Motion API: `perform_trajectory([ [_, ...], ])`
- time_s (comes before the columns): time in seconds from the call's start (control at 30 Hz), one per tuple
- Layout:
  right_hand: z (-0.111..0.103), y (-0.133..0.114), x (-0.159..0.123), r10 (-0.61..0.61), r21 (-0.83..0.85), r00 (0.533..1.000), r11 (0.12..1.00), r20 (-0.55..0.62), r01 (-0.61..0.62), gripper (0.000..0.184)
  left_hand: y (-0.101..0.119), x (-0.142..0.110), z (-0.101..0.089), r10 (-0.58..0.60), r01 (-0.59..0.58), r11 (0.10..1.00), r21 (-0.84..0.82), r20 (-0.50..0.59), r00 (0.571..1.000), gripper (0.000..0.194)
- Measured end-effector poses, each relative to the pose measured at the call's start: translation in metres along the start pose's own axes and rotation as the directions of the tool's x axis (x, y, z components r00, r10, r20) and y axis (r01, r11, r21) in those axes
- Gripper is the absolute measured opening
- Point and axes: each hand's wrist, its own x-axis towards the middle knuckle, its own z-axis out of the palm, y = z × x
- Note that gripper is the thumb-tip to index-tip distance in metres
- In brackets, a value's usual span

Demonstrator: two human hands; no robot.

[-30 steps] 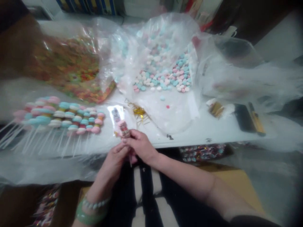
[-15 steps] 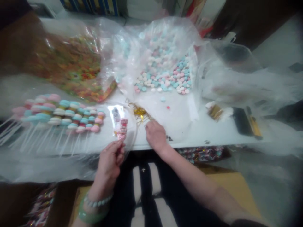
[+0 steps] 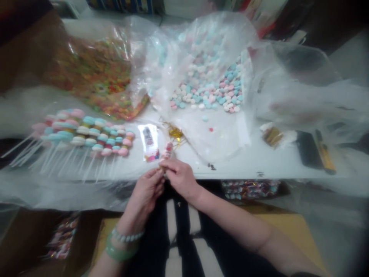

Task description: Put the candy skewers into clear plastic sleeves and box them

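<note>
A candy skewer in a clear wrapper [image 3: 166, 151] points up and slightly right at the table's front edge. Closed around its lower end is my left hand [image 3: 147, 189], with a bead bracelet and a green bangle at the wrist. My right hand [image 3: 181, 180] meets it at the wrapper's neck, fingers pinched together; what they grip there is too small to make out, with a hint of gold. Just beyond lies a small pile of gold twist ties [image 3: 175, 134]. Left of the skewer are flat clear bags with a printed label [image 3: 149, 140].
Several marshmallow-and-gummy skewers [image 3: 95, 136] lie in a row at left. Behind are a bag of gummies [image 3: 106, 82] and a bag of pastel candies [image 3: 207, 84]. A yellow-handled cutter [image 3: 326, 156] lies at right. Below the table, boxes hold wrapped skewers [image 3: 63, 236].
My right hand has moved from the gold twist ties to the wrapper's neck. My left hand has carried the skewer rightward, so both hands now meet. The view has shifted slightly.
</note>
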Motion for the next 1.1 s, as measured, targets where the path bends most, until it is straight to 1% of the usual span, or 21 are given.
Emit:
perform_trajectory([
  [0.07, 0.000, 0.000, 0.000, 0.013, -0.015, 1.000, 1.000, -0.005, -0.013, 0.037, -0.001, 0.001, 0.001, 0.001, -0.001, 0.999, -0.036, -0.010, 1.000, 0.050],
  [0.13, 0.001, -0.003, 0.001, -0.016, -0.075, 1.000, 0.997, 0.016, 0.017, 0.037, -0.002, 0.004, 0.002, 0.004, -0.005, 0.997, -0.080, -0.014, 1.000, 0.052],
  [0.23, 0.002, -0.008, 0.003, -0.057, -0.198, 0.992, 0.977, 0.110, 0.078, 0.037, -0.006, 0.009, 0.000, 0.017, -0.018, 0.991, -0.130, -0.012, 1.000, 0.054],
  [0.3, 0.002, -0.010, 0.004, -0.041, -0.259, 0.983, 0.962, 0.182, 0.088, 0.037, -0.010, 0.012, -0.002, 0.024, -0.026, 0.989, -0.146, -0.017, 1.000, 0.053],
  [0.37, 0.001, -0.010, 0.006, -0.011, -0.286, 0.974, 0.955, 0.226, 0.077, 0.038, -0.013, 0.014, -0.004, 0.031, -0.035, 0.987, -0.157, -0.027, 0.999, 0.050],
  [0.47, -0.003, -0.009, 0.011, 0.052, -0.254, 0.958, 0.967, 0.282, 0.022, 0.041, -0.014, 0.014, -0.006, 0.038, -0.043, 0.984, -0.172, -0.028, 0.999, 0.047],
  [0.57, -0.007, -0.007, 0.018, 0.144, -0.116, 0.915, 0.987, 0.377, -0.108, 0.044, -0.014, 0.012, -0.006, 0.061, -0.064, 0.984, -0.164, -0.022, 0.998, 0.045],
  [0.63, -0.008, -0.006, 0.021, 0.151, -0.024, 0.897, 0.988, 0.416, -0.156, 0.046, -0.014, 0.010, -0.006, 0.104, -0.110, 0.985, -0.134, -0.046, 0.993, 0.041],
  [0.67, -0.007, -0.006, 0.021, 0.135, 0.004, 0.904, 0.989, 0.405, -0.150, 0.047, -0.014, 0.009, -0.005, 0.138, -0.145, 0.983, -0.110, -0.068, 0.988, 0.039],
  [0.73, -0.004, -0.007, 0.018, 0.070, 0.036, 0.945, 0.996, 0.319, -0.085, 0.046, -0.012, 0.006, -0.004, 0.215, -0.224, 0.972, -0.067, -0.117, 0.970, 0.037],
  [0.8, 0.000, -0.008, 0.012, -0.024, 0.068, 0.983, 0.998, 0.181, 0.012, 0.045, -0.009, 0.003, -0.001, 0.264, -0.277, 0.959, -0.066, -0.156, 0.952, 0.037],
  [0.83, 0.002, -0.008, 0.009, -0.062, 0.088, 0.992, 0.995, 0.113, 0.052, 0.046, -0.008, 0.001, 0.000, 0.270, -0.286, 0.955, -0.080, -0.167, 0.948, 0.037],
  [0.87, 0.004, -0.008, 0.006, -0.078, 0.108, 0.996, 0.991, 0.047, 0.072, 0.046, -0.007, 0.001, 0.001, 0.269, -0.288, 0.953, -0.094, -0.172, 0.948, 0.036],
  [0.9, 0.006, -0.007, 0.004, -0.062, 0.127, 0.998, 0.990, -0.013, 0.063, 0.047, -0.006, 0.000, 0.002, 0.265, -0.285, 0.953, -0.101, -0.174, 0.948, 0.035],
  [0.93, 0.006, -0.007, 0.003, -0.012, 0.152, 0.998, 0.988, -0.061, 0.021, 0.046, -0.005, 0.000, 0.003, 0.265, -0.284, 0.954, -0.098, -0.173, 0.949, 0.035],
  [0.97, 0.006, -0.007, 0.002, 0.065, 0.194, 0.994, 0.980, -0.083, -0.048, 0.043, -0.004, 0.000, 0.004, 0.271, -0.288, 0.954, -0.087, -0.170, 0.947, 0.034],
  [1.0, 0.006, -0.006, 0.003, 0.157, 0.265, 0.985, 0.955, -0.067, -0.134, 0.036, -0.004, 0.000, 0.005, 0.283, -0.298, 0.952, -0.074, -0.165, 0.945, 0.033],
  [1.03, 0.005, -0.007, 0.004, 0.248, 0.360, 0.969, 0.905, -0.013, -0.227, 0.028, -0.003, 0.000, 0.005, 0.295, -0.307, 0.950, -0.061, -0.157, 0.943, 0.032],
  [1.07, 0.004, -0.007, 0.005, 0.318, 0.463, 0.945, 0.829, 0.070, -0.313, 0.021, -0.003, 0.000, 0.006, 0.306, -0.315, 0.948, -0.050, -0.146, 0.941, 0.031],
  [1.1, 0.003, -0.008, 0.007, 0.359, 0.556, 0.920, 0.738, 0.157, -0.383, 0.017, -0.003, 0.000, 0.006, 0.313, -0.320, 0.947, -0.038, -0.131, 0.941, 0.031],
])
